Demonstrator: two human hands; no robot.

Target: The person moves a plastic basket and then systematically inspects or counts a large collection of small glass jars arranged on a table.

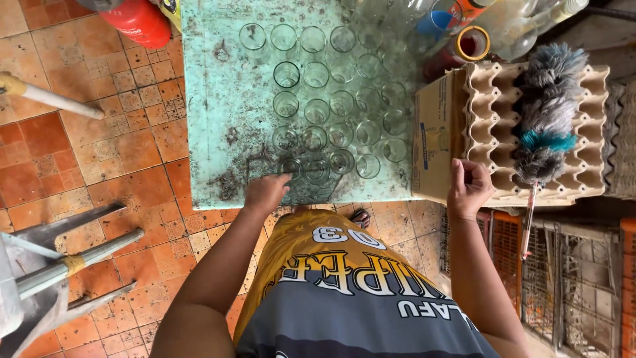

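Looking down from the head camera, the left hand (pixel 266 192) rests knuckles-up on the near edge of a worn green table (pixel 212 119), its fingers curled loosely and reaching toward the nearest clear glass (pixel 292 167) in the front row; whether the fingertips actually close on that glass cannot be told, since the hand hides them. The glass stands upright at the near left corner of a block of clear drinking glasses (pixel 329 99), set in rows across the tabletop, mouths up. The right hand (pixel 469 187) is held up in a loose fist, gripping nothing visible, just in front of a stack of cardboard egg trays (pixel 490 99) that sits beside a cardboard box (pixel 434 136) at the table's right edge. A grey and teal feather duster (pixel 546 113) lies across the trays, its handle hanging down past their front. Clear plastic bottles (pixel 523 23) and a roll of tape (pixel 473 43) crowd the far right corner. A red gas cylinder (pixel 139 21) stands on the orange tiled floor (pixel 79 152) at the left, near a metal stand (pixel 73 258).
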